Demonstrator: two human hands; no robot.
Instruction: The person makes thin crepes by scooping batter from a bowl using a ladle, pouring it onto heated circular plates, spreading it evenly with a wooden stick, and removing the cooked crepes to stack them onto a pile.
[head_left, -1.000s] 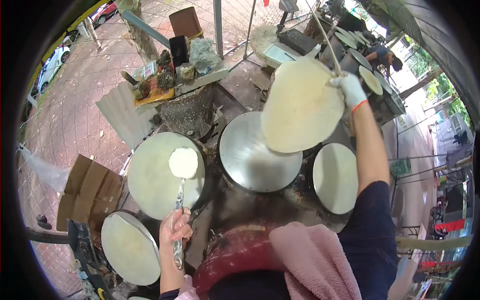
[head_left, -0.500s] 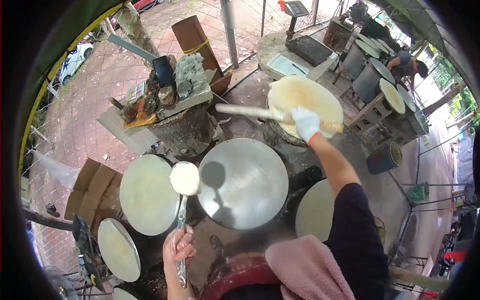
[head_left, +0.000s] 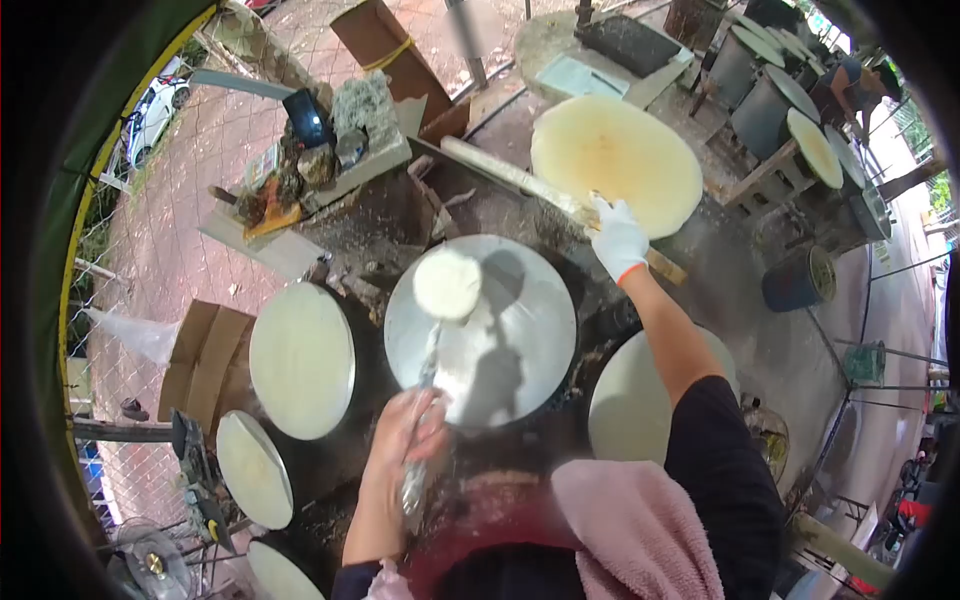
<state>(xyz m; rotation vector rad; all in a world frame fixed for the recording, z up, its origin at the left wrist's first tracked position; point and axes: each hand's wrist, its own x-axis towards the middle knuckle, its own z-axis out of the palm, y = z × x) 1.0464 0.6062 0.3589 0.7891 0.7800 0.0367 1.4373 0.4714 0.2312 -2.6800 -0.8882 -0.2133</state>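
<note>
My bare left hand [head_left: 408,435] is wrapped round the handle of a ladle [head_left: 447,285] whose round bowl is filled with pale batter. The ladle hangs over a round metal griddle [head_left: 535,350] and casts a shadow on it. A whitish patch shows beside the bowl; whether it is batter or glare I cannot tell. My right hand [head_left: 618,242], in a white glove with an orange cuff, grips a long wooden stick [head_left: 510,175]. Just beyond that hand lies a large, thin round flatbread [head_left: 617,160], browned lightly in its middle.
Pale rounds cover other griddles at left [head_left: 302,360], lower left [head_left: 254,470] and right [head_left: 640,400]. A phone [head_left: 308,118] stands among stones. Cardboard [head_left: 203,360] leans near the wire fence. A blue bucket [head_left: 798,280] and another person [head_left: 855,90] are at right.
My left hand has brought the ladle rightward, from between two griddles to over the middle one. The stick has come off the flatbread to its near left side. The camera view has shifted.
</note>
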